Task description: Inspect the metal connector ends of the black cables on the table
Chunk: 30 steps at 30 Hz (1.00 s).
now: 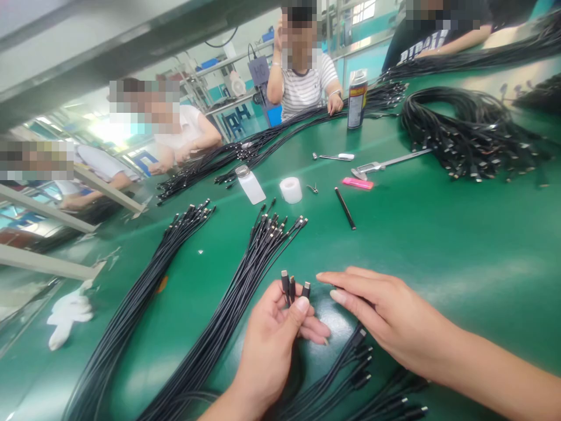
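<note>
My left hand is closed around three black cable ends, their metal connector tips sticking up between thumb and fingers. My right hand lies just to the right, fingers stretched out flat toward those tips, holding nothing. Beneath my right hand more black cables with connectors lie on the green table. A long bundle of black cables runs diagonally to the left of my left hand, and another bundle lies further left.
On the table beyond: a white tape roll, a small white bottle, a black pen, a pink item, a caliper, a spray can, a coiled cable heap. Several other people sit at the far side. A white glove lies at left.
</note>
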Available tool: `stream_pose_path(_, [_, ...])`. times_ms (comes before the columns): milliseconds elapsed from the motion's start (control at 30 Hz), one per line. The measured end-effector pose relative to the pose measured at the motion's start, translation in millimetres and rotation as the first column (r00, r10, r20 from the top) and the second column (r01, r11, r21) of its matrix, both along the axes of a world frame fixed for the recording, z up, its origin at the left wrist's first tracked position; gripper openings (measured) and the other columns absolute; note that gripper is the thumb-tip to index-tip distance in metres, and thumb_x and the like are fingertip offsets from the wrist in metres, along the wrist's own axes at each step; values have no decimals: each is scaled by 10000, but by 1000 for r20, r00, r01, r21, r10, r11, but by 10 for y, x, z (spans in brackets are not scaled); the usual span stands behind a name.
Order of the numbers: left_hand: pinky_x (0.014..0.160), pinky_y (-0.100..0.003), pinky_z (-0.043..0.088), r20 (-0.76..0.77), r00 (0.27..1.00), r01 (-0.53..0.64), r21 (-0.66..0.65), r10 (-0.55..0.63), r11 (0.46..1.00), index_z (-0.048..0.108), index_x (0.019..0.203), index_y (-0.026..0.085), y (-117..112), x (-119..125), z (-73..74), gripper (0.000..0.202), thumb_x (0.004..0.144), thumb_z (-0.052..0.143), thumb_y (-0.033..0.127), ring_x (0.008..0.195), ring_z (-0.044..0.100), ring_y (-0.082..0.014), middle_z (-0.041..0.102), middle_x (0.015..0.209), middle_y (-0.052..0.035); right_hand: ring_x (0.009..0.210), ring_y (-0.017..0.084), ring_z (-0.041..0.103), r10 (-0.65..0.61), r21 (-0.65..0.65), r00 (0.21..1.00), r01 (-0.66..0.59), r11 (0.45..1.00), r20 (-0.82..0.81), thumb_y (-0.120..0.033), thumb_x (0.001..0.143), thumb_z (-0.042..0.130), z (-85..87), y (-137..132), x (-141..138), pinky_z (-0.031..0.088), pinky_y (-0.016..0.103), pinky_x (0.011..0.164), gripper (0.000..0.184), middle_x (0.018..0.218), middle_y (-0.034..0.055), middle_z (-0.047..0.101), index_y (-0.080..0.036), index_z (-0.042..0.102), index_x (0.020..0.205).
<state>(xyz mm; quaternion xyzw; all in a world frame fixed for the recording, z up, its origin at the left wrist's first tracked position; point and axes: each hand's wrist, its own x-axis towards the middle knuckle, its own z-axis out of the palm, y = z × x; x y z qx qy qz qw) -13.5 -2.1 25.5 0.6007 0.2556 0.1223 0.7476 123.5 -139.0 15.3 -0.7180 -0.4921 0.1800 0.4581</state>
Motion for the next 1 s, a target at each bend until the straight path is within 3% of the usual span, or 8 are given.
stream_pose_path(67, [633, -304, 582, -18, 1000, -13, 10, 13, 1000, 563, 1027, 159, 7, -9, -8, 210, 906, 654, 306, 682, 694, -181, 626, 823, -17, 955, 179, 644, -18, 7, 1000, 17, 1000, 16, -232, 1000, 453, 0, 2, -2, 522, 309, 819, 312, 1065, 42, 708, -227, 652, 1240])
stream_pose_path(133, [796, -320, 569, -21, 999, -33, 70, 35, 997, 611, 1014, 160, 26, -19, -19, 200, 887, 684, 296, 837, 690, -187, 650, 915, -38, 982, 181, 638, -41, 9, 999, 41, 999, 25, -241, 1001, 454, 4, -5, -2, 519, 307, 829, 307, 1078, 38, 707, -226, 656, 1232])
stream_pose_path(200, [913, -264, 502, -5, 998, -54, 152, 55, 987, 669, 981, 157, 51, -24, -29, 191, 846, 737, 274, 970, 640, -165, 649, 1000, -45, 949, 178, 637, -63, 12, 998, 63, 998, 26, -247, 1002, 451, 12, -17, 1, 517, 308, 818, 303, 1044, 36, 704, -223, 662, 1219])
stream_pose_path(300, [750, -177, 484, 7, 997, -77, 141, 76, 987, 692, 1026, 164, 74, -14, -25, 263, 804, 782, 273, 811, 592, -98, 627, 891, -15, 882, 165, 631, -71, 15, 997, 70, 997, 15, -250, 1005, 450, 27, -29, 4, 510, 304, 797, 301, 976, 30, 687, -221, 660, 1218])
stream_pose_path(400, [541, -179, 437, 20, 996, -89, 14, 88, 996, 641, 1101, 162, 63, 9, 10, 307, 847, 733, 307, 587, 510, -69, 561, 735, 23, 843, 150, 620, -55, 12, 998, 55, 998, -9, -249, 1008, 455, 43, -21, 2, 500, 285, 761, 301, 933, 19, 661, -227, 652, 1234])
stream_pose_path(467, [489, -183, 419, 31, 995, -95, -30, 96, 995, 620, 1068, 152, 48, 20, 41, 266, 872, 699, 314, 538, 494, -67, 554, 722, 25, 819, 142, 613, -41, 3, 999, 41, 999, -25, -253, 1012, 453, 50, -10, -2, 494, 277, 741, 303, 918, 17, 646, -226, 651, 1239])
stream_pose_path(867, [448, -189, 453, 46, 998, -29, -79, 33, 996, 571, 961, 146, 28, 39, 98, 155, 918, 630, 283, 483, 505, -71, 596, 720, 8, 809, 144, 597, -20, -29, 998, 19, 999, -56, -272, 1020, 444, 52, -3, -13, 481, 283, 729, 308, 907, 20, 621, -233, 649, 1248])
stream_pose_path(1000, [502, -224, 492, 38, 998, -47, -79, 50, 996, 596, 987, 142, 29, 35, 85, 158, 927, 616, 286, 535, 557, -95, 635, 793, -22, 799, 143, 591, -13, -22, 998, 12, 1000, -59, -278, 1025, 434, 55, -3, -13, 475, 280, 722, 308, 887, 14, 613, -243, 655, 1236])
